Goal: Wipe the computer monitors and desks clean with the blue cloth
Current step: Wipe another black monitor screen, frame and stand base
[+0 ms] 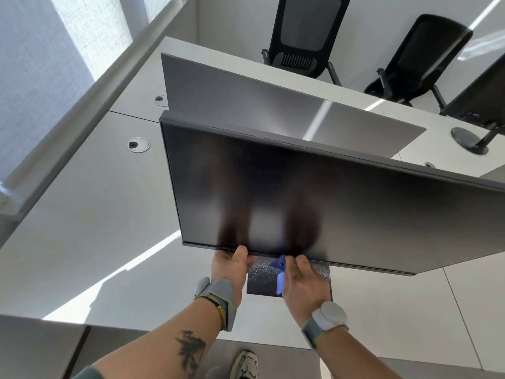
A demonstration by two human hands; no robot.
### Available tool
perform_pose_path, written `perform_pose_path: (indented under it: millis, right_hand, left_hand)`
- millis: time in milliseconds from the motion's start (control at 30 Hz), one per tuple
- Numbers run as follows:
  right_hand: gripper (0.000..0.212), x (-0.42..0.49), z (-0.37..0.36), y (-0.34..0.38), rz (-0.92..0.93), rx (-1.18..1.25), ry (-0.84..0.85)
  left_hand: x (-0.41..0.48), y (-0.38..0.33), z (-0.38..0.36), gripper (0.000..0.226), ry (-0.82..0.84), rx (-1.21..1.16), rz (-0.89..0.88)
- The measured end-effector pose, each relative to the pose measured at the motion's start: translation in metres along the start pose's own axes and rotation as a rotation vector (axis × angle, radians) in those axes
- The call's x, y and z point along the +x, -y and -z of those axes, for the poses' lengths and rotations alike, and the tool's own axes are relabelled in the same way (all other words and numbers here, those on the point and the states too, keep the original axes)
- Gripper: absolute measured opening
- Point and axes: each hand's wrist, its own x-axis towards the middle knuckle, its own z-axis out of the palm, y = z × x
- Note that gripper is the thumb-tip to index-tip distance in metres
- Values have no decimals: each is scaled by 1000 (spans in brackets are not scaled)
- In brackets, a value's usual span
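Head view: left hand [232,266] pinches lower edge of wide black flat-screen monitor [314,192], thumb on bezel, other fingers hidden behind. Right hand [302,280] just beside it, fingers clamped on small blue cloth [279,284] under same edge, above dark square stand base [262,280].

I judge risks:
- hard pull tips screen
- bunched cloth wipes little, leaves smears

Surface: pale grey laminate desk [95,214], round cable grommet [138,144], grey divider panel [259,99].

Room: black mesh chairs [306,34], second dark monitor [481,97] far right.

No readable text, label, brand, number or sign shows on anything here.
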Motion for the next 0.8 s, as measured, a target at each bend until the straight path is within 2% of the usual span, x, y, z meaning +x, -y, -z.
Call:
perform_pose_path:
  millis: [67,167,300,433,533,667,800]
  right_hand:
    - [14,3,-2,11,-36,36,29]
    - [25,11,-6,36,-25,59,24]
    - [28,2,-2,1,-2,-9,17]
    - [17,-20,5,-70,-272,-111,194]
    - [14,-24,-1,-78,-441,-120,197]
    - [43,-8,-8,-29,-247,32,343]
    - [17,8,19,2,-142,129,273]
  left_hand:
    - [2,2,0,15,10,22,-8]
    - [5,1,0,15,23,33,0]
    - [7,1,0,16,31,50,-3]
    - [5,-1,0,15,33,61,-22]
    - [2,0,-2,14,43,33,-28]
    - [-6,2,-7,15,30,-28,-36]
    - [-13,22,-27,14,-16,-1,-10]
